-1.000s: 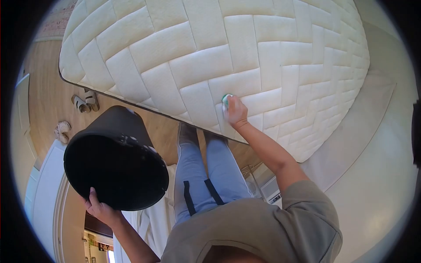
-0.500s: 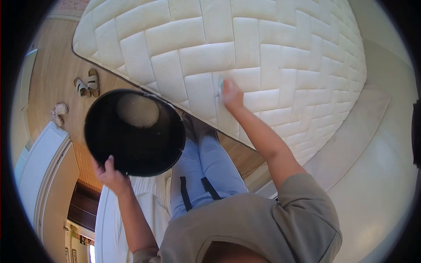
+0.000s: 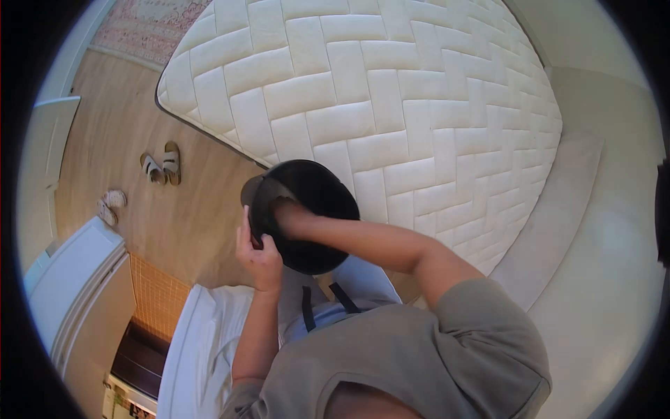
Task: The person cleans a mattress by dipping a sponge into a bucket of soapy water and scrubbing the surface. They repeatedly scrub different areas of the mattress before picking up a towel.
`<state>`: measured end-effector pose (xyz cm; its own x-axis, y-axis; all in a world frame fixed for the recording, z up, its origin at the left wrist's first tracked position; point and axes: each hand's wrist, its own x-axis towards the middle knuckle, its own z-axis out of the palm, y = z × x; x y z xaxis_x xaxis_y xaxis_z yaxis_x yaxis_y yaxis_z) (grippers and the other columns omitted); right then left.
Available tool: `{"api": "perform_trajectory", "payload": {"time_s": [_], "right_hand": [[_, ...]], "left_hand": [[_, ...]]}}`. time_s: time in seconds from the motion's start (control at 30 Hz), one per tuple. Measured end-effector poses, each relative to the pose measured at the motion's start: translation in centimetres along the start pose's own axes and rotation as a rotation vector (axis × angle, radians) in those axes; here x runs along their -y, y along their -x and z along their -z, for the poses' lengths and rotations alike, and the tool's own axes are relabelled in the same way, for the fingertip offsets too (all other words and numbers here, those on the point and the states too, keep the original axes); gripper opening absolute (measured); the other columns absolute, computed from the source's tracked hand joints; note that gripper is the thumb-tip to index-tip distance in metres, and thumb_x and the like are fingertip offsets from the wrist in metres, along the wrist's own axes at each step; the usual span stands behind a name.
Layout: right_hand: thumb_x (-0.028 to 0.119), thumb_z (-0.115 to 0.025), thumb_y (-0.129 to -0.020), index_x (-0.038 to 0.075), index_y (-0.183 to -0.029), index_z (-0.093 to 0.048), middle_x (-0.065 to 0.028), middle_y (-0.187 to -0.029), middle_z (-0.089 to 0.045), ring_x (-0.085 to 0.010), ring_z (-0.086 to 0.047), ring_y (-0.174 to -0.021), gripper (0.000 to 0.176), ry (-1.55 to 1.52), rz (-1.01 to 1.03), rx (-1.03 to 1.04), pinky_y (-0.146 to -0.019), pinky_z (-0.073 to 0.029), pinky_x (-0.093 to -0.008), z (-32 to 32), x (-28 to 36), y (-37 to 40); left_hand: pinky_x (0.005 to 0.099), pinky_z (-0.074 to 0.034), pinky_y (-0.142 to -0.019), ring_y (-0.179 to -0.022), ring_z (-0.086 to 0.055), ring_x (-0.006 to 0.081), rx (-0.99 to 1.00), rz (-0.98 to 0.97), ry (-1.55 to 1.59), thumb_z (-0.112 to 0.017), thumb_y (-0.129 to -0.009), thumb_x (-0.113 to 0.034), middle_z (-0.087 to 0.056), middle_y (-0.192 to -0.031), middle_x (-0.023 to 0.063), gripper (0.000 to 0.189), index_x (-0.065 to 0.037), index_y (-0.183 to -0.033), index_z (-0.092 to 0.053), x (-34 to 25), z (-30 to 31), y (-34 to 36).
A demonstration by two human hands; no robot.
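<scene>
A black bucket [image 3: 328,188] is tilted in front of the body, next to the near edge of a white quilted mattress [image 3: 377,91]. My left hand [image 3: 259,257] grips the bucket's left side, its thumb over the rim and its fingers along the outside. Deep inside the bucket is my right hand [image 3: 286,213], in shadow. Its fingers are hidden, so what they hold cannot be made out.
Two pairs of sandals [image 3: 171,163] lie on the wooden floor [image 3: 112,133] at the left. A patterned rug [image 3: 143,31] is at the top left. White furniture [image 3: 77,279] stands at the lower left. A beige headboard [image 3: 551,216] runs along the mattress's right side.
My right hand has left the mattress surface and gone into the bucket. My left hand has moved the bucket to the right, and the view has shifted.
</scene>
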<state>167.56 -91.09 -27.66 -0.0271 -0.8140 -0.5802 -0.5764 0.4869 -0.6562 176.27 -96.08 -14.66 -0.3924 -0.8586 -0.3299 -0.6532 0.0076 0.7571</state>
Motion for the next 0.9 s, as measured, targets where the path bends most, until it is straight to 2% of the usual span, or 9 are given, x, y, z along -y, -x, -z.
{"api": "perform_trajectory", "payload": {"time_s": [0.1, 0.13, 0.17, 0.3, 0.47, 0.57, 0.67, 0.8, 0.9], "right_hand": [[0.015, -0.047, -0.082, -0.004, -0.108, -0.054, -0.0235, -0.114, -0.054, -0.0332, -0.055, -0.106, 0.034, 0.037, -0.060, -0.097, -0.092, -0.042, -0.0396, -4.5, -0.6, -3.1], [0.016, -0.045, -0.083, -0.004, -0.109, -0.053, -0.0232, -0.115, -0.054, -0.0344, -0.054, -0.106, 0.034, 0.065, 0.028, -0.402, -0.091, -0.042, -0.0402, -7.8, -2.6, -4.3], [0.017, -0.043, -0.084, -0.004, -0.110, -0.053, -0.0230, -0.117, -0.053, -0.0356, -0.054, -0.106, 0.035, 0.114, 0.105, -0.710, -0.091, -0.042, -0.0407, -11.2, -4.5, -5.5], [0.017, -0.044, -0.084, -0.003, -0.111, -0.053, -0.0223, -0.117, -0.053, -0.0347, -0.054, -0.106, 0.035, -0.261, 0.182, -0.293, -0.091, -0.042, -0.0407, -6.5, -0.2, -3.8], [0.017, -0.046, -0.083, -0.001, -0.111, -0.054, -0.0215, -0.118, -0.053, -0.0336, -0.055, -0.106, 0.035, -0.235, 0.214, -0.043, -0.090, -0.043, -0.0407, -0.8, 5.9, -3.7], [0.017, -0.047, -0.083, 0.000, -0.112, -0.055, -0.0210, -0.119, -0.053, -0.0329, -0.055, -0.106, 0.035, 0.011, 0.051, 0.087, -0.090, -0.043, -0.0406, 1.4, 8.5, -3.2], [0.015, -0.054, -0.077, 0.003, -0.099, -0.064, -0.0173, -0.102, -0.063, -0.0287, -0.061, -0.097, 0.027, 0.278, -0.259, 0.369, -0.083, -0.047, -0.0383, 2.8, 9.8, -3.2], [0.013, -0.053, -0.077, 0.005, -0.095, -0.066, -0.0168, -0.100, -0.064, -0.0261, -0.063, -0.094, 0.023, 0.362, -0.287, 0.313, -0.079, -0.049, -0.0384, 6.1, 10.1, -3.2], [0.013, -0.055, -0.075, 0.005, -0.092, -0.066, -0.0173, -0.099, -0.064, -0.0261, -0.063, -0.093, 0.022, 0.383, -0.233, 0.318, -0.075, -0.050, -0.0364, 11.4, 12.5, -2.2]], "left_hand": [[0.0204, -0.038, -0.061, -0.067, -0.046, 0.0105, 0.039, -0.103, 0.100, -0.043, -0.069, 0.008, -0.056, -0.096, 0.0061, 0.055, 0.002, -0.123, -0.049, -0.2, 0.6, -0.2], [0.0213, -0.036, -0.057, -0.062, -0.042, 0.0102, 0.063, -0.144, 0.096, -0.043, -0.068, 0.008, -0.054, -0.090, 0.0059, 0.055, 0.002, -0.123, -0.049, -0.7, 1.1, -0.2], [0.0287, -0.029, -0.049, -0.054, -0.033, 0.0172, 0.052, -0.202, 0.083, -0.047, -0.064, 0.007, -0.036, -0.067, 0.0075, 0.059, -0.002, -0.123, -0.052, -1.4, 1.7, -0.4], [0.0318, -0.031, -0.050, -0.055, -0.037, 0.0212, 0.157, -0.247, 0.176, -0.046, -0.065, 0.008, -0.037, -0.067, 0.0099, 0.057, 0.000, -0.121, -0.052, -0.2, 4.1, -1.5], [0.0251, -0.033, -0.053, -0.060, -0.040, 0.0145, 0.208, -0.284, 0.142, -0.045, -0.068, 0.009, -0.043, -0.075, 0.0074, 0.055, 0.001, -0.122, -0.051, 1.1, 6.8, -4.4], [0.0265, -0.031, -0.051, -0.057, -0.037, 0.0153, 0.172, -0.293, 0.170, -0.045, -0.067, 0.009, -0.040, -0.072, 0.0071, 0.056, 0.000, -0.122, -0.051, 0.4, 8.3, -6.1], [0.0277, -0.028, -0.049, -0.054, -0.032, 0.0146, 0.107, -0.319, 0.228, -0.045, -0.066, 0.008, -0.036, -0.069, 0.0054, 0.057, -0.001, -0.122, -0.052, 0.8, 9.2, -8.4], [0.0277, -0.025, -0.049, -0.055, -0.028, 0.0135, 0.072, -0.340, 0.207, -0.045, -0.066, 0.008, -0.031, -0.070, 0.0041, 0.056, -0.001, -0.122, -0.052, 0.0, 10.5, -10.8], [0.0260, -0.032, -0.053, -0.058, -0.037, 0.0134, 0.035, -0.341, 0.216, -0.046, -0.067, 0.007, -0.039, -0.073, 0.0043, 0.056, -0.001, -0.123, -0.051, -0.9, 10.9, -13.3]]}}
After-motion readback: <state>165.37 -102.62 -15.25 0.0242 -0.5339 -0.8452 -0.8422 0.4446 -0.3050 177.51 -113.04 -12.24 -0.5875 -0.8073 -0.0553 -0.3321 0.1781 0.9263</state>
